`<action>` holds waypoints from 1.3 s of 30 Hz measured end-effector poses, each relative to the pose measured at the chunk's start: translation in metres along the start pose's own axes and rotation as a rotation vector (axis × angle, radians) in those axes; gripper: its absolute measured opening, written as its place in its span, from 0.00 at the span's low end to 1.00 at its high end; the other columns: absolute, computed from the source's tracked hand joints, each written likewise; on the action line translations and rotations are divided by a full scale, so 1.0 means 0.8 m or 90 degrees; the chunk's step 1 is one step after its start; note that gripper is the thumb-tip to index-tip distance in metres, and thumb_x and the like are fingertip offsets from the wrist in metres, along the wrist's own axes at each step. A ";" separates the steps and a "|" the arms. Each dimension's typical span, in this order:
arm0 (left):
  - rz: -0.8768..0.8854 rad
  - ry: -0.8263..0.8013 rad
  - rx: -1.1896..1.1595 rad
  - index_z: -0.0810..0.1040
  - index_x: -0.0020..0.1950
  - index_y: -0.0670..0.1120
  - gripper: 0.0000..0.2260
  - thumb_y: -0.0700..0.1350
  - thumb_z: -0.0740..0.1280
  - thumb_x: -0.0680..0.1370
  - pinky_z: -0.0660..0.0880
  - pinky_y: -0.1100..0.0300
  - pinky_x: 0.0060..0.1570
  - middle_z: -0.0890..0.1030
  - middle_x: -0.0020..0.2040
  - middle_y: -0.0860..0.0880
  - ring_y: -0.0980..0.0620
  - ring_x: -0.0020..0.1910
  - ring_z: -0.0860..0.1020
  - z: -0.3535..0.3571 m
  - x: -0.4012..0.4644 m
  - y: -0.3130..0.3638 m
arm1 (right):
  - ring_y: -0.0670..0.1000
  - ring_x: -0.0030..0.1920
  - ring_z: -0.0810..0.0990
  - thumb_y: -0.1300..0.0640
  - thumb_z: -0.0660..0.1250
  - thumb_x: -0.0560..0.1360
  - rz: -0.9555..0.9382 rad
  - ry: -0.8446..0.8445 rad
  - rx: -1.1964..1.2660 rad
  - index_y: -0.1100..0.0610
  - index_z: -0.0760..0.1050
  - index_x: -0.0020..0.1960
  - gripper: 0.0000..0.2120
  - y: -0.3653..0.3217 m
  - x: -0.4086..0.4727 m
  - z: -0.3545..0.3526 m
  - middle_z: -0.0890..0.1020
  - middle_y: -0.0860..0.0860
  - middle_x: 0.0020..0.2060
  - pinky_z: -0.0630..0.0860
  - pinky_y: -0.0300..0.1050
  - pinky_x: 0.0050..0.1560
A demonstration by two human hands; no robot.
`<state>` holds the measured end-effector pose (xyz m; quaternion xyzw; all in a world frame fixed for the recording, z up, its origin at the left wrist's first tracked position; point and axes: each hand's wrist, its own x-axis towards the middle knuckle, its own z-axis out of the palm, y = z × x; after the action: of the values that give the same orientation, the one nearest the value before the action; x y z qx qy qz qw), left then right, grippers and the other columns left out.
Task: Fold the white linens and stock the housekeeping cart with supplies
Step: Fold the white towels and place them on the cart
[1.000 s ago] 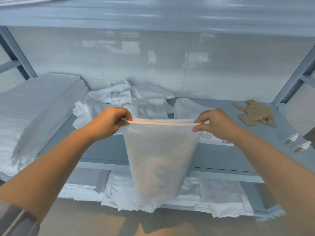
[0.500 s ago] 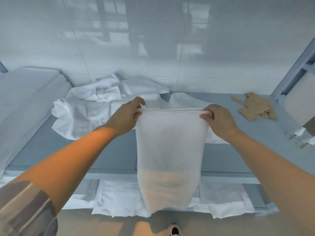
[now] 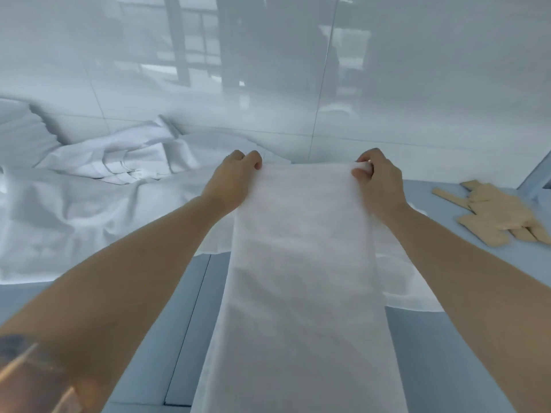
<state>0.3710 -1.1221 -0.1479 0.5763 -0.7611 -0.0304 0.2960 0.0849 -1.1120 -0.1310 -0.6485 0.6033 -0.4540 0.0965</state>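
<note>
A glossy white tiled wall (image 3: 417, 70) fills the upper part of the view and mirrors dim shapes. Below it runs a pale blue-grey shelf (image 3: 465, 338), with a seam down its surface left of centre. A heap of crumpled white linens (image 3: 89, 204) covers the shelf's left side and reaches back to the wall, and the edge of a stack (image 3: 21, 129) of folded white cloth shows at the far left. The cloth (image 3: 301, 278), a long white strip folded narrow, lies lengthwise down the middle of the shelf from the hands toward the viewer, its near end running out of the bottom of the view; it overlaps more white linen that spreads out from under it on both sides. Both bare forearms reach forward along the strip's two sides. The left hand (image 3: 231, 181) holds the far left corner of the cloth, its fingers curled round the edge. The right hand (image 3: 377, 183) holds the far right corner, with a bunch of fabric pinched between thumb and curled fingers (image 3: 362, 172). On the right of the shelf, well apart from the cloth, lies a small pile of tan flat pieces (image 3: 495, 216), fanned over one another. A blue upright (image 3: 536, 177) stands at the right edge behind them.
</note>
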 end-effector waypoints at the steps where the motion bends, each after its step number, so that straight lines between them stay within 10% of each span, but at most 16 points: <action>1: -0.009 0.003 0.002 0.70 0.54 0.49 0.17 0.33 0.54 0.70 0.68 0.56 0.39 0.69 0.47 0.45 0.42 0.43 0.71 0.010 0.006 -0.007 | 0.49 0.39 0.71 0.62 0.64 0.77 0.011 -0.004 0.004 0.53 0.72 0.51 0.06 0.006 0.008 0.010 0.72 0.49 0.40 0.67 0.38 0.39; 9: -0.027 0.010 0.109 0.77 0.62 0.49 0.14 0.44 0.62 0.77 0.59 0.54 0.64 0.71 0.68 0.46 0.44 0.67 0.65 0.067 -0.022 0.009 | 0.60 0.64 0.67 0.62 0.61 0.76 -0.018 -0.091 -0.231 0.58 0.68 0.68 0.21 0.017 -0.009 0.051 0.69 0.59 0.64 0.66 0.48 0.61; 12: 0.047 -0.090 0.103 0.63 0.74 0.50 0.27 0.60 0.53 0.78 0.51 0.50 0.73 0.60 0.76 0.44 0.44 0.75 0.57 0.091 -0.079 0.046 | 0.61 0.72 0.60 0.51 0.61 0.78 -0.166 -0.135 -0.390 0.55 0.67 0.71 0.22 0.003 -0.070 0.055 0.65 0.59 0.72 0.60 0.57 0.70; 18: -0.008 -0.240 0.161 0.38 0.76 0.59 0.33 0.69 0.38 0.73 0.37 0.44 0.73 0.41 0.79 0.49 0.45 0.77 0.38 0.143 -0.122 0.072 | 0.53 0.76 0.35 0.36 0.42 0.79 -0.087 -0.315 -0.538 0.38 0.46 0.76 0.26 0.038 -0.129 0.069 0.43 0.45 0.78 0.40 0.67 0.72; 32: -0.014 -0.242 0.121 0.37 0.77 0.58 0.33 0.68 0.40 0.75 0.33 0.44 0.71 0.40 0.79 0.48 0.43 0.76 0.38 0.222 -0.071 0.190 | 0.49 0.76 0.36 0.37 0.39 0.78 -0.059 -0.293 -0.568 0.36 0.44 0.76 0.26 0.145 -0.086 -0.021 0.42 0.43 0.77 0.40 0.61 0.74; 39: -0.035 -0.234 0.120 0.37 0.77 0.56 0.34 0.69 0.41 0.75 0.37 0.46 0.73 0.42 0.79 0.45 0.46 0.77 0.40 0.228 -0.061 0.185 | 0.47 0.77 0.40 0.44 0.48 0.81 0.046 -0.196 -0.205 0.44 0.42 0.77 0.27 0.162 -0.076 -0.045 0.40 0.46 0.77 0.40 0.50 0.76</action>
<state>0.1626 -1.0830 -0.2607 0.6068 -0.7858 -0.0716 0.0961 -0.0222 -1.0770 -0.2264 -0.6950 0.6692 -0.2438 0.0986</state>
